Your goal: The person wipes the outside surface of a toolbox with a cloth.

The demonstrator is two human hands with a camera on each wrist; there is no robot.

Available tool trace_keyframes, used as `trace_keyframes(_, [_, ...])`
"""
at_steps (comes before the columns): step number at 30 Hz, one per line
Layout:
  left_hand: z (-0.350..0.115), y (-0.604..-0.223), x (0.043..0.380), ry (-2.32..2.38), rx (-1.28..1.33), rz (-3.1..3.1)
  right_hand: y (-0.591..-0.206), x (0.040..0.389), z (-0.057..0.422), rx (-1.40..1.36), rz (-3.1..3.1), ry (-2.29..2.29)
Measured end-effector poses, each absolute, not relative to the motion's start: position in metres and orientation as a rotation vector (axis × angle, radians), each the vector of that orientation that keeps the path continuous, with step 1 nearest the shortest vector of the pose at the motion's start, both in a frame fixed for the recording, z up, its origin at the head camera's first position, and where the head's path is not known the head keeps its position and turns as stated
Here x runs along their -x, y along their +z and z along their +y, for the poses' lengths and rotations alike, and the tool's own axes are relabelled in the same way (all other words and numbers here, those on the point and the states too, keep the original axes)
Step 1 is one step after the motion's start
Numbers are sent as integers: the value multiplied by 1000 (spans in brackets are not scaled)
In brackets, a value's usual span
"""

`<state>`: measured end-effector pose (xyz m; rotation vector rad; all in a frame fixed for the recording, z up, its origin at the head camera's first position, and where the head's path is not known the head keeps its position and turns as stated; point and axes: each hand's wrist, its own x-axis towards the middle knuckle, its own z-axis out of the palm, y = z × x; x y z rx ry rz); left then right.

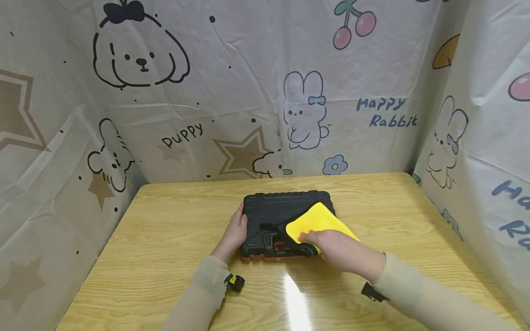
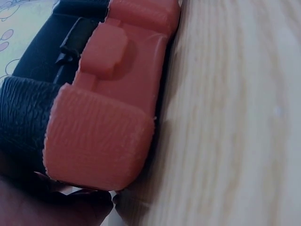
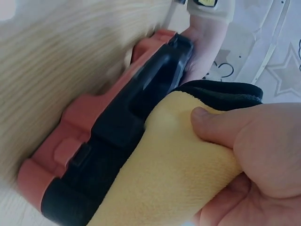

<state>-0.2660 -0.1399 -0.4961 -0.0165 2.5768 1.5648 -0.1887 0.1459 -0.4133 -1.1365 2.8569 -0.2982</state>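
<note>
A black plastic carrying case (image 1: 265,209) with an orange-red lower half (image 2: 101,136) lies flat on the table, its handle side facing the person. At its left edge the left hand (image 1: 236,232) holds the side, fingers (image 2: 61,207) close by the rounded corner. A yellow cloth (image 1: 316,220) with a dark reverse side lies over the right part of the lid and covers part of the handle. The right hand (image 1: 345,250) grips this cloth, thumb on the yellow face, as the right wrist view shows. The right hand's other fingers are partly hidden beneath the cloth (image 3: 174,155).
The wood-grain table (image 1: 165,230) extends around the case. Printed fabric sheets (image 1: 232,105) hang behind the table and along both sides. A black strap piece is on each wrist, and a bright reflection lies on the table's front part.
</note>
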Motion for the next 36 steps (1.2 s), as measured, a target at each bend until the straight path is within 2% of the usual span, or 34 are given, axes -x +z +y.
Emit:
trace_keyframes(10, [-141, -497, 267, 1578, 21, 2565, -415, 221, 149, 967, 2848, -336])
trace_keyframes(36, [-140, -499, 268, 1585, 34, 2579, -422, 305, 159, 774, 2964, -373])
